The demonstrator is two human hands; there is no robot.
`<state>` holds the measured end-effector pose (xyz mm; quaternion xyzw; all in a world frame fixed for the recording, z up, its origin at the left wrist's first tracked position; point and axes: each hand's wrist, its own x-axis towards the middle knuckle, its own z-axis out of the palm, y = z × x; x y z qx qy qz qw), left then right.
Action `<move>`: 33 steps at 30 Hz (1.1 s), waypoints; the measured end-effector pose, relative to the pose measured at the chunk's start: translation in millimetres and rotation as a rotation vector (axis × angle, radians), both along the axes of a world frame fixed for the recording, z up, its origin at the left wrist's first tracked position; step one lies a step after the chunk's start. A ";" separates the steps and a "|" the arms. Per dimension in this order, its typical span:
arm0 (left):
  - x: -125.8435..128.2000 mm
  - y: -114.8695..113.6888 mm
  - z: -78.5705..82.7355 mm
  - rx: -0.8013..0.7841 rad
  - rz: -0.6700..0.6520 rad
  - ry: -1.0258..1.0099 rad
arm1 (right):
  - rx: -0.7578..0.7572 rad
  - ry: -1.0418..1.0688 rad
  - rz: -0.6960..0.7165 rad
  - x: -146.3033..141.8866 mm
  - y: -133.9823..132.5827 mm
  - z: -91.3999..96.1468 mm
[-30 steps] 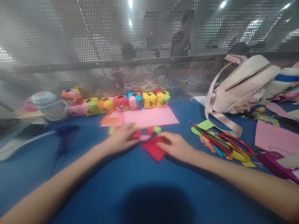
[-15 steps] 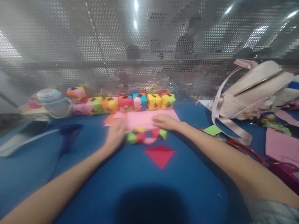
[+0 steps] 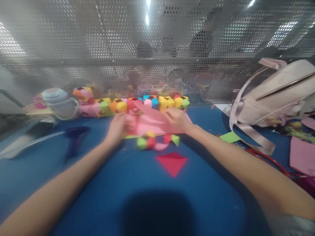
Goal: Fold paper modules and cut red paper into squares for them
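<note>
Over the pink paper stack [image 3: 150,126], my right hand [image 3: 179,119] pinches the edge of a lifted pink paper sheet [image 3: 154,112], which curves up to the left. My left hand [image 3: 116,126] is at the stack's left end, close to orange-pink paper; its fingers are smeared by motion, so their hold is unclear. Just in front lie a small green, yellow and red folded-paper piece [image 3: 147,142] and a red and green one [image 3: 172,139]. Nearer me, a red folded-paper triangle [image 3: 172,162] rests on the blue table [image 3: 103,196].
Folded-paper cubes, among them a yellow one [image 3: 166,102], line the back before a perforated metal screen [image 3: 118,42]. A lidded bucket-like container [image 3: 57,103] and a dark blue object [image 3: 76,134] are left. A pale pink bag [image 3: 270,101] and green paper [image 3: 230,137] are right.
My right hand has raised a pink sheet's edge off the stack. My left hand has shifted slightly left and up. The whole view has turned a little.
</note>
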<state>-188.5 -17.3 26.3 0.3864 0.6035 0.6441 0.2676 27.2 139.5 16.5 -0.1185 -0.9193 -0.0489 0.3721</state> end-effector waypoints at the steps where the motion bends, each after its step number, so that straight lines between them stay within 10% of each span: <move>1: 0.3 -0.5 7.0 -0.009 -0.024 -0.029 | 0.034 0.000 0.033 -1.6 -4.1 4.3; 11: 2.0 -12.0 54.2 -0.108 -0.094 -0.056 | 0.493 -0.201 0.356 -33.6 -47.7 45.2; 21: -14.8 -13.3 72.4 0.275 0.172 -0.045 | -0.117 -0.311 -0.054 -24.5 -32.1 46.5; 33: -27.8 -7.7 62.8 0.399 0.303 -0.090 | -0.219 -0.606 -0.079 26.2 3.6 -14.9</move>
